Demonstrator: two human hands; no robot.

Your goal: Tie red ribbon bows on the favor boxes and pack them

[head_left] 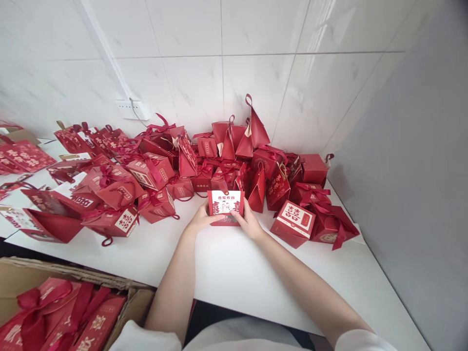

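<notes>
Step in hand, my read: handling one small red gift box (228,220) at the near edge of the pile, middle of the table (241,265). White printed panel faces the wearer, small loop on top.

Left hand (202,218) grips the box's left side, right hand (250,222) its right side. Thumbs lie across the front; fingers behind are hidden. Can't tell whether the base touches the table or sits just above it.

Around it: ribboned boxes (150,170) massed behind and to the left, a box with a white label (299,217) near the right hand, cardboard carton (143,304) with more red boxes at lower left.

Next move, I'd judge, calls for even, light pressure from both sides; thin card could crease. Bare table on the near side gives room; neighbours crowd the back.
</notes>
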